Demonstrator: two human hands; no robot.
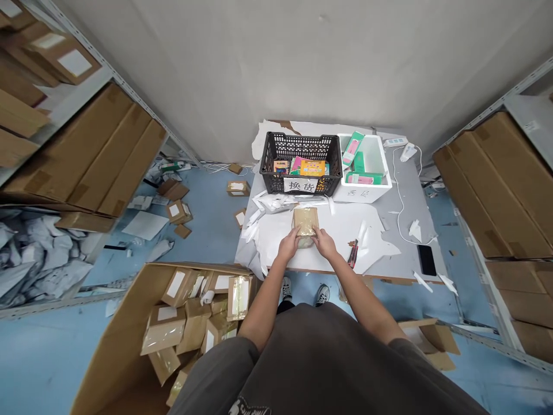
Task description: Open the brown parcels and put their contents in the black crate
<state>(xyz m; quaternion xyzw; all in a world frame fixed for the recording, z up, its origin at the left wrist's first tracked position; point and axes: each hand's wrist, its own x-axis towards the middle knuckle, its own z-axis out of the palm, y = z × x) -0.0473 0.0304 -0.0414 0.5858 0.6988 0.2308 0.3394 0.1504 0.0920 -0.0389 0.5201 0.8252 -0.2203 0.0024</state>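
A small brown cardboard box (305,219), covered with shiny clear tape, is at the front middle of the table. My left hand (288,244) grips its near left corner, and my right hand (325,242) grips the near right corner. The fingers of both hands are closed on its edges. White paper (276,245) lies beneath the box. To the right of my right hand is a red and black utility knife (353,253), apart from both hands.
Behind stand a black plastic crate (276,183) with colourful packs and a white foam box (363,193) with green-pink boxes. A phone (427,260) lies at right. A large carton (116,340) of parcels stands at lower left. Shelves of cartons (99,155) flank both sides.
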